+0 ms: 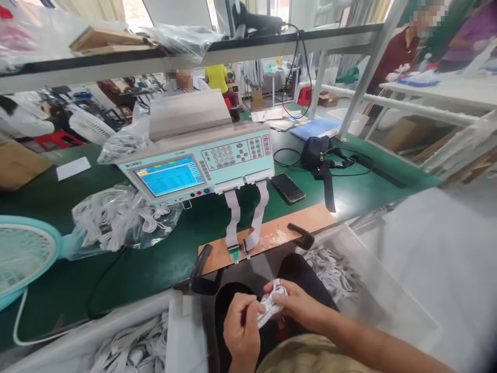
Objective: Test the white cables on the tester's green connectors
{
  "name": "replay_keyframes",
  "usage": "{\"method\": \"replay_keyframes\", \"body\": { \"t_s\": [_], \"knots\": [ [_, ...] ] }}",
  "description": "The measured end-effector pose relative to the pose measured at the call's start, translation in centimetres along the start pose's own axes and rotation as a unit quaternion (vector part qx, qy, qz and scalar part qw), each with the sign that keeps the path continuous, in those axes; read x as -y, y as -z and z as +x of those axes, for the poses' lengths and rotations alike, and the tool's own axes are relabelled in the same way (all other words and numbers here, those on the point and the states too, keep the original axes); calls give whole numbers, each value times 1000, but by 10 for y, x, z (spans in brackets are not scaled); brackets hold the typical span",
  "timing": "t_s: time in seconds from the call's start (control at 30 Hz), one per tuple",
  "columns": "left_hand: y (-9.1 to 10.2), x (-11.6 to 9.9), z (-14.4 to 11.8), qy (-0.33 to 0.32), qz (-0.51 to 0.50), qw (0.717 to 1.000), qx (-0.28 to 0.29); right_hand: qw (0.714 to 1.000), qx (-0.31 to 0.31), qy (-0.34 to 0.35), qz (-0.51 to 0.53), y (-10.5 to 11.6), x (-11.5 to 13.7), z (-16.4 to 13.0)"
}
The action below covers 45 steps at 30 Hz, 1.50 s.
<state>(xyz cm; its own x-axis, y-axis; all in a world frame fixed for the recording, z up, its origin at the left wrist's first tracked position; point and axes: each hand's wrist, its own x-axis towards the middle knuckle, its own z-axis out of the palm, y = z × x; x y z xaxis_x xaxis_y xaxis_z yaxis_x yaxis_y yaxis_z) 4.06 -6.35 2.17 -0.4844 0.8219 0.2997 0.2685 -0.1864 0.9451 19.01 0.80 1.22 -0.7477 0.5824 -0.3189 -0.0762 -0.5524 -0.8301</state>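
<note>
Over my lap, my left hand (244, 321) and my right hand (295, 303) are both closed on one coiled white cable (272, 306). A connector end sticks up at the top of the coil, by the right fingers. Just beyond my hands, an orange-brown board (272, 235) lies along the table edge. Two flat ribbon cables (233, 217) run down to it from a light-blue tester (240, 155) with a lit screen. One ribbon ends at a small green circuit board (235, 255) at the board's front edge.
Bins of white cables stand at my left (174, 331) and right (388, 269). Black clamps (201, 269) grip the board. On the green table are a phone (288, 187), a black pouch (316, 155), a bag of cables (120, 217) and a blue fan (58, 243). People sit or stand beyond.
</note>
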Motion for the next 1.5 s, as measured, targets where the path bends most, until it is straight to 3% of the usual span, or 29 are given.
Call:
{"method": "replay_keyframes", "body": {
  "t_s": [0.03, 0.1, 0.2, 0.27, 0.37, 0.5, 0.63, 0.77, 0.87, 0.97, 1.07, 1.23, 1.3, 1.37, 1.5],
  "knots": [
    [-1, 1, -1, -4, 21, 999, 31, 999, -27, 31, -6, -2, -2, 4],
    [0, 4, 0, 19, 77, 994, 74, 986, -57, 96, -122, 1, 2, 9],
    [1, 7, 6, 88, 131, 978, 138, 919, -58, 166, -353, 9, 12, 7],
    [1, 7, 10, 130, 103, 964, 207, 886, -48, 167, -430, 9, 15, 6],
    [1, 6, 13, 161, 41, 944, 284, 881, -42, 142, -450, 5, 16, 6],
    [2, 8, 10, 174, 7, 936, 308, 907, 3, 128, -402, 3, 18, 5],
    [2, 14, 4, 135, 13, 951, 276, 951, 66, 79, -292, 5, 22, 0],
    [-2, 24, -5, 163, 24, 976, 145, 976, 48, 29, -210, 4, 20, -2],
    [-6, 31, -10, 210, -1, 977, 31, 976, -3, 58, -209, -3, 16, -2],
    [-9, 32, -9, 251, -84, 963, -52, 954, -25, 113, -276, -15, 11, 0],
    [-10, 26, -2, 279, -159, 945, -65, 914, -19, 165, -370, -22, 10, 4],
    [-13, 19, 6, 332, -213, 919, -18, 843, 95, 210, -487, -21, 20, 14],
    [-15, 20, 6, 327, -213, 921, -12, 818, 77, 233, -520, -19, 23, 19],
    [-17, 23, 6, 307, -192, 932, -20, 827, 11, 247, -506, -18, 25, 27],
    [-18, 34, 15, 260, -123, 957, -34, 892, -136, 224, -367, -15, 19, 53]
  ]
}}
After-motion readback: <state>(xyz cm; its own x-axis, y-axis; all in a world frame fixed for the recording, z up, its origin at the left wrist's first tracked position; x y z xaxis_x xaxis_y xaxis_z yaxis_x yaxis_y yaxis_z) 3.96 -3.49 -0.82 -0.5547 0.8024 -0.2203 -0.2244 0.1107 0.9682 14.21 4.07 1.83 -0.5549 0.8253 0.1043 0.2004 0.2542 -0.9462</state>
